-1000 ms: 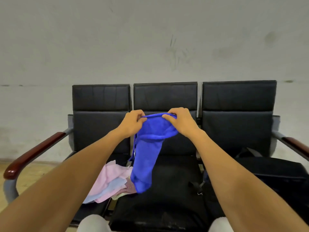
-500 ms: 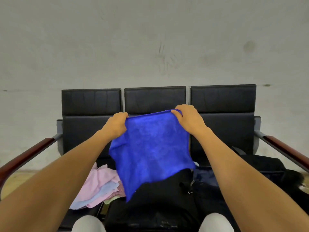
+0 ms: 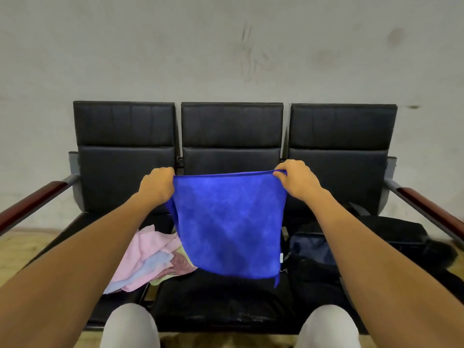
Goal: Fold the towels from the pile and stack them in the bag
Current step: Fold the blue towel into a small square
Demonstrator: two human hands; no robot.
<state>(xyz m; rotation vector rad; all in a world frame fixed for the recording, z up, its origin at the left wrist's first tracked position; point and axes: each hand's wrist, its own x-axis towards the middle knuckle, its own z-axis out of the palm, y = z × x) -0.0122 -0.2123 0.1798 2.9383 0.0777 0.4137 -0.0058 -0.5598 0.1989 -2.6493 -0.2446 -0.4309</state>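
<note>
- The blue towel (image 3: 229, 222) hangs spread out flat in the air over the middle seat (image 3: 221, 300) of a row of three black chairs, held by its top edge.
- The left hand (image 3: 158, 184) grips the top left corner with curled fingers; the right hand (image 3: 295, 183) pinches the top right corner between thumb and fingers.
- No fold shows in this towel yet; it looks opened out ready for a first fold, so I judge this one is at its very start.
- The pile of towels (image 3: 150, 259), pink, pale blue and other colours, lies loose and crumpled on the left seat, just beside the hanging towel's lower left edge. Several are left to fold.
- The dark bag (image 3: 311, 247) sits on the right seat, near the towel's lower right corner. It appears open, but I cannot tell whether any folded towels are inside.
- Overall the task seems early: most of the folding and all of the visible stacking remain.
</note>
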